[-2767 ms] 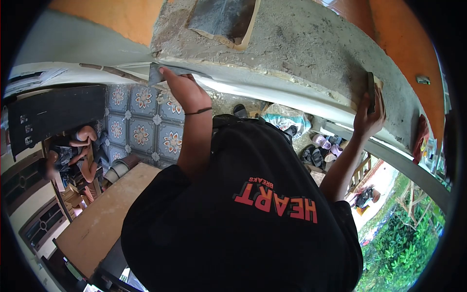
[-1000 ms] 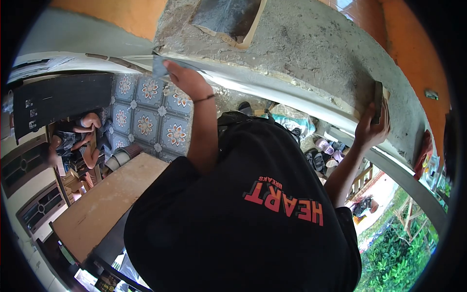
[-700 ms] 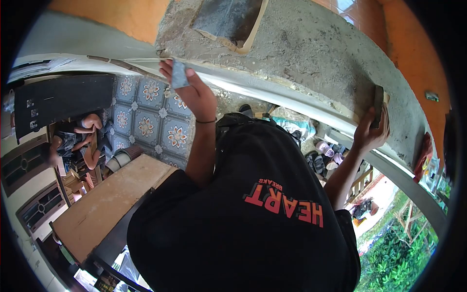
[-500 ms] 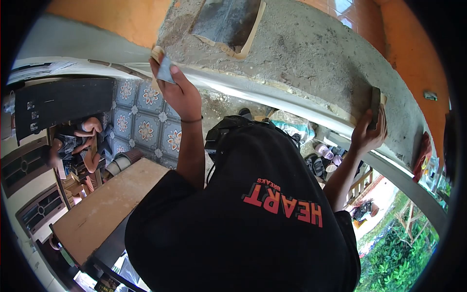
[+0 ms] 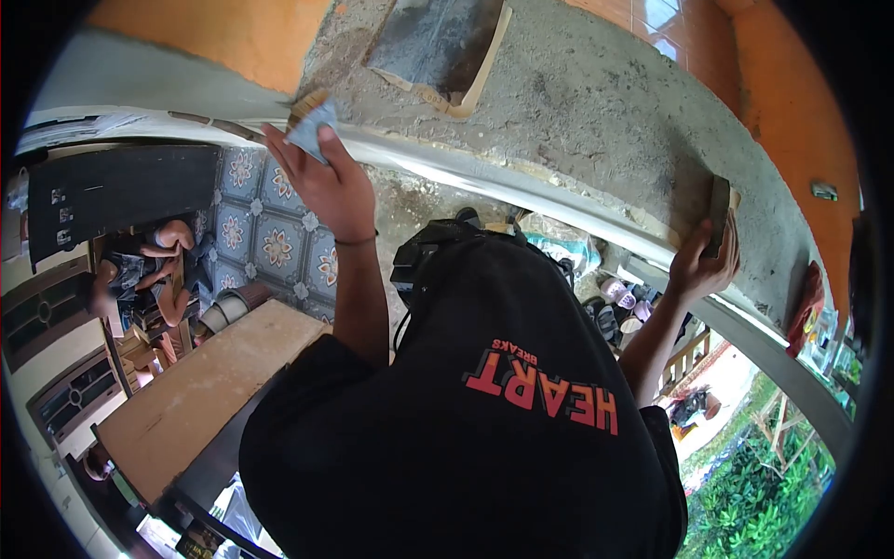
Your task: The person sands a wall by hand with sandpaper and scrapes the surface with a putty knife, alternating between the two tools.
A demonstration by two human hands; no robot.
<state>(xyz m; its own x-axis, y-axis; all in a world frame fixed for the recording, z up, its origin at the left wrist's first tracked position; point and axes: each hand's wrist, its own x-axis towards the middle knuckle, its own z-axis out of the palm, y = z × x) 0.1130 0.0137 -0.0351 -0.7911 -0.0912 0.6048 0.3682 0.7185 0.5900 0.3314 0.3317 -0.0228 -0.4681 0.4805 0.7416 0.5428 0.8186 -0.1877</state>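
My left hand point(image 5: 337, 194) is raised at the near edge of a rough grey cement slab point(image 5: 577, 93), pinching a small blue-grey and tan piece point(image 5: 314, 135) between thumb and fingers. A dark cord circles that wrist. At the slab's right part, my right hand point(image 5: 705, 265) grips a dark, flat piece with a tan edge point(image 5: 720, 200), thumb on one side and fingers on the other. A dark sheet of sandpaper point(image 5: 433, 42) with a curled tan border bearing print lies on the slab, to the right of my left hand.
A brown board point(image 5: 196, 401) lies at lower left, with stacked pots point(image 5: 233, 307) beside it. Another person point(image 5: 154, 270) sits farther left. Patterned tiles point(image 5: 279, 247) cover part of the floor. Shoes point(image 5: 617, 293) stand below the slab; green plants point(image 5: 754, 494) show at lower right.
My left hand has shifted slightly left and down, and its piece has turned, showing more of the tan part. The right hand has barely moved.
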